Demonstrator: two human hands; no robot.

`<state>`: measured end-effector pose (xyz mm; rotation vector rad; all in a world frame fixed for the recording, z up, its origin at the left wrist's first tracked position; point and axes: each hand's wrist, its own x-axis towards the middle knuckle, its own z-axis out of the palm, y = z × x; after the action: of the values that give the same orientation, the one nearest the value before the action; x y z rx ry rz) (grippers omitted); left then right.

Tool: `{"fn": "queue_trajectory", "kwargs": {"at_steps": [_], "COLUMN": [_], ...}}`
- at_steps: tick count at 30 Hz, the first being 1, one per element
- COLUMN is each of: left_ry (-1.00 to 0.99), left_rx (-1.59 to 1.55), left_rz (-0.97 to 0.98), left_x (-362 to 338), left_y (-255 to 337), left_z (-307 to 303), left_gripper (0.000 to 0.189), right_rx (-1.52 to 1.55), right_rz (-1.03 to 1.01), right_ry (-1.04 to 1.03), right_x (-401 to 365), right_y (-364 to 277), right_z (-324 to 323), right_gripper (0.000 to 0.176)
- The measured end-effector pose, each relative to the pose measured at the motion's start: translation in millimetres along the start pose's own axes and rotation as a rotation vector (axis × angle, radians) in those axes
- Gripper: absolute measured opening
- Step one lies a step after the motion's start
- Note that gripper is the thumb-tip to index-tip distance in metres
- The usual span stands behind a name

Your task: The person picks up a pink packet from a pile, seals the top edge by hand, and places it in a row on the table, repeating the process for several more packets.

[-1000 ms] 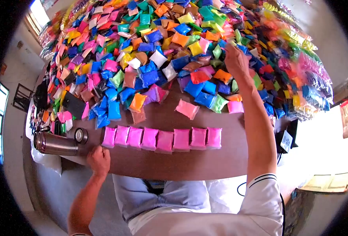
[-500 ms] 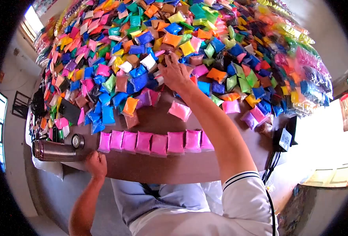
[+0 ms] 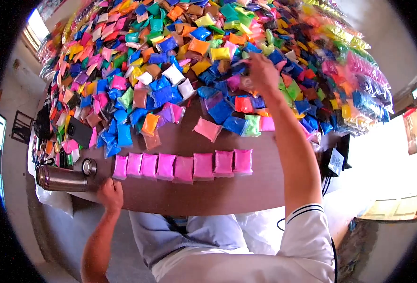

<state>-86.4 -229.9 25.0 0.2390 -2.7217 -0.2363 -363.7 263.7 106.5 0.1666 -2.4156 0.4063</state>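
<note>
Pink packets lay in a row, with bare tabletop towards the near edge and an open strip before the heap. The left hand was curled closed at that edge; the right hand reached over the heap, fingers too blurred to tell.

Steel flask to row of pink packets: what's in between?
Head view: a round lid close by the steel flask, then bare tabletop up to the row of pink packets. The left hand is just below that gap.
</note>
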Motion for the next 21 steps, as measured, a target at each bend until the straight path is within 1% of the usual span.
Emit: {"fn": "queue_trajectory", "kwargs": {"at_steps": [1, 2, 4, 5, 7, 8, 10, 14, 16, 17, 18, 20, 21], "left_ry": [0.006, 0.011, 0.009, 0.009, 0.003, -0.003, -0.008, -0.01, -0.002, 0.008, 0.008, -0.007, -0.006], "left_rx": [0.029, 0.059, 0.072, 0.084, 0.094, 0.098, 0.103, 0.07, 0.05, 0.024, 0.023, 0.065, 0.065], "left_rz": [0.025, 0.048, 0.051, 0.061, 0.048, 0.043, 0.045, 0.038, 0.034, 0.035, 0.029, 0.033, 0.028], "left_x": [1.2, 1.5, 1.7, 1.9, 1.7, 1.7, 2.2, 1.4, 1.4, 1.8, 2.0, 2.3, 1.9], "left_y": [3.9, 6.3, 6.6, 6.8, 6.3, 5.7, 6.2, 3.5, 7.7, 10.0, 10.5, 10.4, 8.4], "left_z": [-3.5, -5.3, -5.4, -5.6, -5.6, -6.2, -7.0, -6.3, -8.2, -8.5, -8.7, -9.0, -7.9], "left_gripper": [0.021, 0.021, 0.02, 0.02, 0.02, 0.02, 0.02, 0.02, 0.02, 0.021, 0.021, 0.022, 0.022], "right_rx": [0.063, -0.051, -0.001, 0.002, 0.19, 0.349, 0.282, 0.209, 0.1, 0.199, 0.198, 0.738, 0.735], "right_rz": [0.085, 0.099, 0.249, 0.247, 0.117, 0.022, 0.033, 0.009, 0.038, 0.005, 0.0, 0.379, 0.396], "right_ry": [-0.009, 0.064, 0.116, 0.112, 0.161, 0.066, -0.283, -0.327, -0.24, -0.248, -0.251, -0.534, -0.631], "right_x": [1.9, 2.1, -0.7, -3.5, -7.8, -9.6, -10.9, -14.2, -12.7, -9.4, -5.9, -0.1, 1.2], "right_y": [14.9, 34.6, 20.2, 13.0, -5.5, -11.4, -25.3, -29.6, -20.6, -4.0, 10.8, 29.7, 26.9], "right_z": [-6.0, 2.0, -21.6, -24.8, -21.1, -15.9, -4.2, 13.9, 28.7, 42.8, 47.3, 49.4, 39.9], "right_gripper": [0.024, 0.023, 0.02, 0.02, 0.014, 0.014, 0.02, 0.019, 0.025, 0.031, 0.031, 0.035, 0.035]}}
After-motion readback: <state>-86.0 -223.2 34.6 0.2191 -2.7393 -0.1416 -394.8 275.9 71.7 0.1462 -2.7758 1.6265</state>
